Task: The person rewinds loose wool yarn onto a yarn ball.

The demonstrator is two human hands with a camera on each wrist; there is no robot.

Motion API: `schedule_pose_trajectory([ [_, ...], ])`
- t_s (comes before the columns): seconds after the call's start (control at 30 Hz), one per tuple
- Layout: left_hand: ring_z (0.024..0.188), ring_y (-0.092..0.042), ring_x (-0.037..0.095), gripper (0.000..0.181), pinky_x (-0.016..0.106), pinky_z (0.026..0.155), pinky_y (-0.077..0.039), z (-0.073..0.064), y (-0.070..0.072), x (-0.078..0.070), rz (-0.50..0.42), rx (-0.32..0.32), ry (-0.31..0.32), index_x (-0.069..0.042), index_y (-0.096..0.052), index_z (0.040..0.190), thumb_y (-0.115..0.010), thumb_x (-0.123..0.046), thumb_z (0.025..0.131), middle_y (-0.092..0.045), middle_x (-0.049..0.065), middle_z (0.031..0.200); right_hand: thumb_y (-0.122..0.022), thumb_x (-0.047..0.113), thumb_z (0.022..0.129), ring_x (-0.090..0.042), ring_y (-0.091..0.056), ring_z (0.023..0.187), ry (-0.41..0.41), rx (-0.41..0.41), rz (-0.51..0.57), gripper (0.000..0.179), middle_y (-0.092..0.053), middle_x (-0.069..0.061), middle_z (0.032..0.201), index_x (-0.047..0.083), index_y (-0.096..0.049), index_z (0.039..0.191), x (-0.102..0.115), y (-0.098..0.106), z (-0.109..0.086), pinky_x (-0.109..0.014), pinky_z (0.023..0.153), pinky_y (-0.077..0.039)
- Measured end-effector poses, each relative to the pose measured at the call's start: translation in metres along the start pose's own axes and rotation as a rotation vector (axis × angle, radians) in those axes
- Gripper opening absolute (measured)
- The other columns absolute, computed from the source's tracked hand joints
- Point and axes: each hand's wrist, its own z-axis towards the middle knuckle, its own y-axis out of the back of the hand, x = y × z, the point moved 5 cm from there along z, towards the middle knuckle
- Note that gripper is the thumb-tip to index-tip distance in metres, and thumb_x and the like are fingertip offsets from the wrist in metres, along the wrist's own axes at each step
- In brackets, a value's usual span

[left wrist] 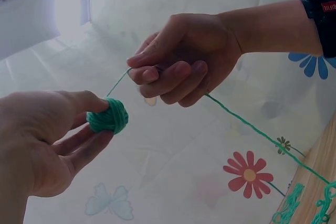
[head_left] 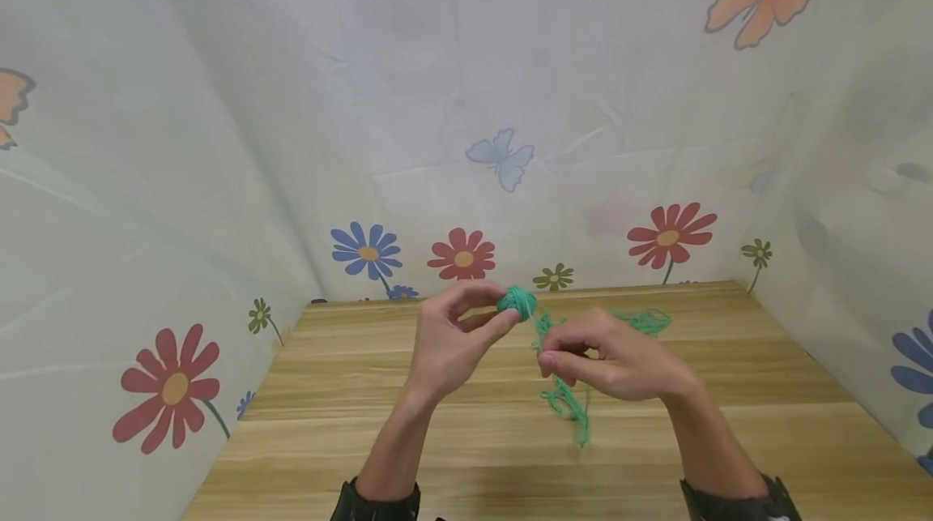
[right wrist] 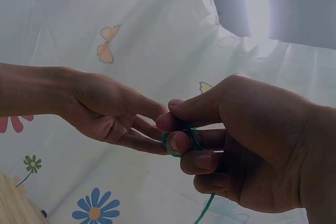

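Note:
Between thumb and fingertips my left hand [head_left: 449, 332] holds a small wound ball of green yarn [head_left: 517, 304], raised above the table. To its right, my right hand [head_left: 612, 355] pinches the strand [left wrist: 118, 82] that comes off the ball. In the left wrist view that strand passes through the curled right fingers and runs on down to loose yarn on the table. Loose green yarn [head_left: 572, 409] lies in tangled lengths below and behind the right hand. In the right wrist view the right fingers largely hide the ball.
The wooden table [head_left: 306, 424] reaches back to a pale curtain [head_left: 408, 100] printed with flowers and butterflies, which also hangs along both sides. Another loose bundle of green yarn [head_left: 647, 321] lies near the table's back edge, right of centre.

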Motion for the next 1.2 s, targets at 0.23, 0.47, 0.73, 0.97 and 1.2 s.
schedule_pose_trajectory([
  [0.23, 0.106, -0.069, 0.031, 0.028, 0.047, 0.092, -0.059, 0.0, -0.003, -0.005, -0.127, 0.07, -0.043, 0.001, -0.071, 0.115, -0.078, 0.003, 0.088, -0.071, 0.017, 0.111, -0.058, -0.009, 0.099, -0.001, -0.046, 0.055, -0.034, 0.045, 0.004, 0.029, -0.057, 0.001, 0.065, 0.018, -0.07, 0.098, -0.006, -0.001, -0.002, -0.013, 0.046, -0.041],
  [0.47, 0.105, -0.066, 0.037, 0.027, 0.053, 0.091, -0.059, -0.005, -0.012, -0.014, -0.299, 0.242, -0.055, 0.014, -0.065, 0.113, -0.075, 0.009, 0.088, -0.063, 0.026, 0.114, -0.053, -0.007, 0.103, -0.003, -0.047, 0.054, -0.13, 0.062, 0.045, 0.028, -0.058, -0.002, 0.066, 0.016, -0.07, 0.102, -0.014, -0.001, -0.004, -0.013, 0.047, -0.04],
  [0.73, 0.102, -0.066, 0.034, 0.026, 0.052, 0.084, -0.062, -0.01, -0.02, -0.016, -0.313, 0.415, -0.064, 0.014, -0.066, 0.109, -0.073, 0.017, 0.084, -0.064, 0.03, 0.11, -0.053, -0.008, 0.103, -0.006, -0.045, 0.053, -0.173, -0.045, 0.048, 0.029, -0.055, -0.003, 0.065, 0.014, -0.069, 0.093, -0.018, 0.006, -0.004, -0.015, 0.047, -0.04],
  [0.97, 0.1, -0.067, 0.027, 0.027, 0.048, 0.082, -0.064, -0.012, -0.025, -0.014, -0.234, 0.481, -0.035, 0.006, -0.07, 0.11, -0.077, 0.011, 0.084, -0.068, 0.025, 0.108, -0.053, -0.005, 0.104, -0.011, -0.044, 0.052, -0.232, -0.172, 0.033, 0.026, -0.049, 0.001, 0.066, 0.015, -0.067, 0.093, -0.016, 0.013, -0.006, -0.024, 0.042, -0.04],
  [1.2, 0.099, -0.069, 0.021, 0.026, 0.04, 0.082, -0.064, -0.011, -0.028, -0.018, -0.086, 0.464, -0.009, 0.003, -0.072, 0.108, -0.08, 0.008, 0.084, -0.071, 0.016, 0.107, -0.053, -0.012, 0.101, -0.011, -0.039, 0.051, -0.161, -0.293, 0.052, 0.027, -0.046, 0.0, 0.065, 0.011, -0.065, 0.094, -0.009, 0.019, -0.007, -0.032, 0.038, -0.034],
])
